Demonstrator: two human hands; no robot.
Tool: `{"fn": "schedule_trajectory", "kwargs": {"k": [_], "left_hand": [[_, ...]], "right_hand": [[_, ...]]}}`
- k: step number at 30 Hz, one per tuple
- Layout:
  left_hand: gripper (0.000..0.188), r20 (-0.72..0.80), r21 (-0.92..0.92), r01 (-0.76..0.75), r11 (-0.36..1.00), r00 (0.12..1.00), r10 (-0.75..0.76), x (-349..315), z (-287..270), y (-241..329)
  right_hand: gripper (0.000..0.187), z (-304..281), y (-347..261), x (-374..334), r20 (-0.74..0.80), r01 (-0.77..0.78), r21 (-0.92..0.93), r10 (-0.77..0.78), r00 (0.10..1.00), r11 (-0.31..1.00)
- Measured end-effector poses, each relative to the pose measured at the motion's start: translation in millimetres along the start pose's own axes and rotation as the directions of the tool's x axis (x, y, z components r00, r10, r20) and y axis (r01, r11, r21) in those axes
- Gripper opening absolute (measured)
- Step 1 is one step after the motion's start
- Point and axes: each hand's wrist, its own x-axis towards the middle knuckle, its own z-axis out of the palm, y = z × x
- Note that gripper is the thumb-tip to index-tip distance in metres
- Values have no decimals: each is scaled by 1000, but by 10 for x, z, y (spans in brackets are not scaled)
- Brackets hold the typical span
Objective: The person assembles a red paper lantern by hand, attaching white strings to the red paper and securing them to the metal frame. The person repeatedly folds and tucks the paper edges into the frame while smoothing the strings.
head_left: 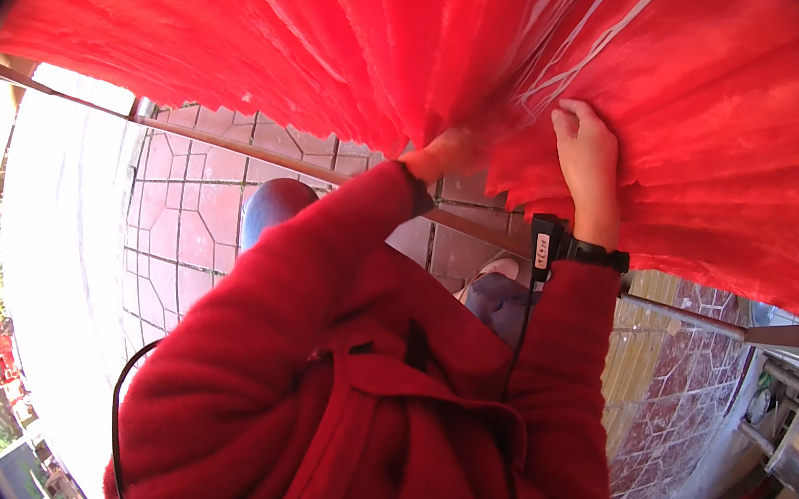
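Note:
A large red pleated cloth (366, 36) hangs across the whole top of the view. My left hand (446, 151) is half buried in its folds near the lower edge and grips a bunch of the fabric. My right hand (586, 148) presses against the cloth just to the right, fingers curled into a fold. Both arms wear red sleeves, and a black band with a small device (548, 246) sits on my right wrist.
A thin metal rail (233, 144) runs across under the cloth. Below lies a floor of red paving tiles (188, 224). My knees and a shoe (497, 267) show beneath my arms. Metal stands and pots (792, 427) are at the right.

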Motion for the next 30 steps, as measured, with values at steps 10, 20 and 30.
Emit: {"fn": "schedule_trajectory", "kwargs": {"k": [10, 20, 30], "left_hand": [[21, -663, -334, -592, 733, 701, 264, -1088, -487, 1533], [41, -692, -67, -728, 682, 526, 494, -1448, -691, 2115], [50, -649, 55, -706, 706, 512, 563, -1404, -455, 2221]], "right_hand": [[15, -392, -472, -337, -605, 364, 379, -70, 793, 851], [39, -573, -703, -422, -431, 360, 759, 4, 902, 542], [54, -617, -672, -342, -169, 101, 823, 71, 983, 559]]}}
